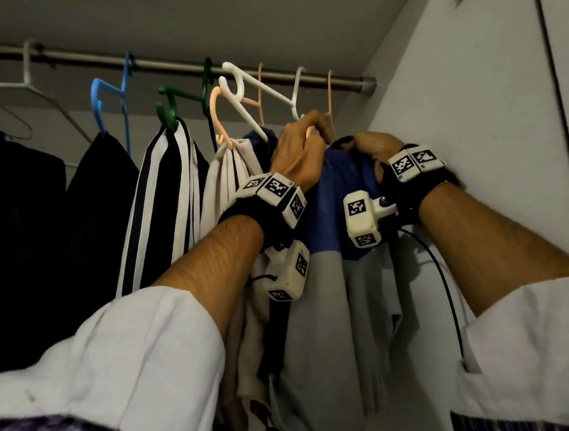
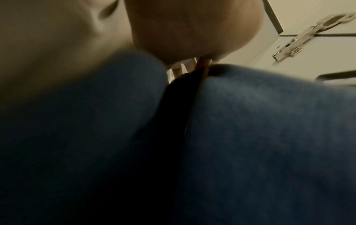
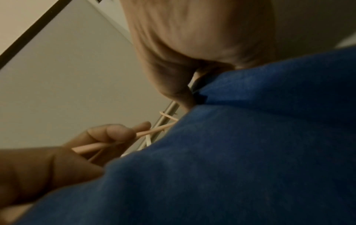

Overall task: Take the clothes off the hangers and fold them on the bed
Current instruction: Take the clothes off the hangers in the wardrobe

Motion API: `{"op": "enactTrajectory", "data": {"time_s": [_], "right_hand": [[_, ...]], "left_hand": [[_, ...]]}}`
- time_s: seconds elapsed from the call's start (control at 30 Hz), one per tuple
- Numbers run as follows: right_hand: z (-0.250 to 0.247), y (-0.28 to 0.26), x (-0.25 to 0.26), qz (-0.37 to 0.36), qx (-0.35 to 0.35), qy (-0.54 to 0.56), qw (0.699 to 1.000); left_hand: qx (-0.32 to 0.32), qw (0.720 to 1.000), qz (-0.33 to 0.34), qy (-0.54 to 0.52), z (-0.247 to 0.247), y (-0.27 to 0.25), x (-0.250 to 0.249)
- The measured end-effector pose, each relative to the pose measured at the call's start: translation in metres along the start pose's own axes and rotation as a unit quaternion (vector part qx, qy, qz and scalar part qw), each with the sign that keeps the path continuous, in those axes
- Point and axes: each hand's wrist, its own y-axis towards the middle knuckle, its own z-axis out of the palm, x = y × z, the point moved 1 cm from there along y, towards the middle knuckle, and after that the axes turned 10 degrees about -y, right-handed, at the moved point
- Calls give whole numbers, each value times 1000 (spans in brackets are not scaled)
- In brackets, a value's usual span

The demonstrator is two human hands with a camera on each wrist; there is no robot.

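Blue-and-grey cotton shirt hangs from the metal rail; left hand pinches its peach plastic hanger, right hand grips the collar.

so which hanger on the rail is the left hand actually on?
The peach hanger nearest the wall, carrying the blue-and-grey top. The left hand grips it; the white, green and blue hangers hang untouched.

One rail; seven hangers on it: three white, two peach, one blue, one green; two hands; two wrist cameras; one door hinge
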Motion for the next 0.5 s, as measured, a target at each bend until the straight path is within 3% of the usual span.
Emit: {"op": "enactTrajectory", "data": {"time_s": [0.17, 0.23, 0.33, 0.43, 0.5], "right_hand": [[-5, -21, 9, -13, -149, 102, 983], [-9, -29, 15, -12, -168, 94, 981], [-9, -33, 24, 8, -135, 61, 989], [-3, 6, 14, 14, -63, 44, 997], [6, -19, 23, 10, -25, -17, 1000]], "left_hand": [[-20, 1000, 6, 0, 1, 1, 1], [-27, 1000, 1, -4, 2, 2, 2], [-25, 1000, -10, -5, 3, 2, 3], [-14, 1000, -16, -8, 2, -1, 4], [-12, 1000, -14, -16, 1, -2, 3]]}}
